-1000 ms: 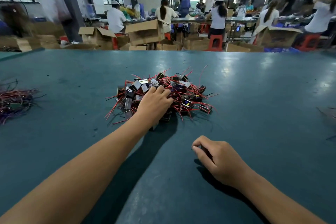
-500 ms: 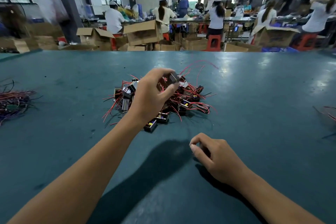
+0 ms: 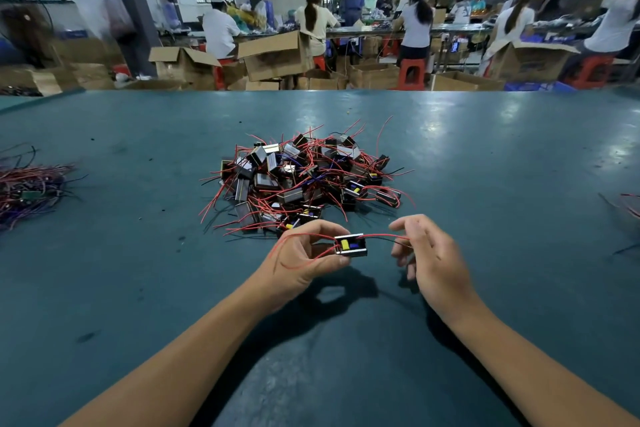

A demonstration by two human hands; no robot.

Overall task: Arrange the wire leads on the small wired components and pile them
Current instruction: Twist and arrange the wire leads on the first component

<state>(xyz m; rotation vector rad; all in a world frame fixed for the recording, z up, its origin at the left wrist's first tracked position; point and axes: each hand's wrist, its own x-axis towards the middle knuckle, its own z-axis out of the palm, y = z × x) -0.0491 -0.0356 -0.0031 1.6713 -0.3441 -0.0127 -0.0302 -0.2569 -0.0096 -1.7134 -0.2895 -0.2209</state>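
Observation:
A heap of small black wired components [image 3: 301, 177] with red leads lies in the middle of the green table [image 3: 138, 253]. In front of the heap my left hand [image 3: 304, 260] pinches one small component [image 3: 351, 245], black with a yellow and blue part showing. Its red leads loop back over my left fingers. To the right, my right hand [image 3: 429, 253] pinches the red and black leads [image 3: 388, 237] that run out of the component's right side. Both hands hover just above the table.
A bundle of red and dark wires [image 3: 31, 184] lies at the table's left edge, and a few wires [image 3: 627, 208] show at the right edge. Beyond the table's far edge are open cardboard boxes [image 3: 273, 55], red stools and several people at benches.
My left hand lifted one component out of the heap and brought it toward me. My right hand rose from the table and took hold of its leads.

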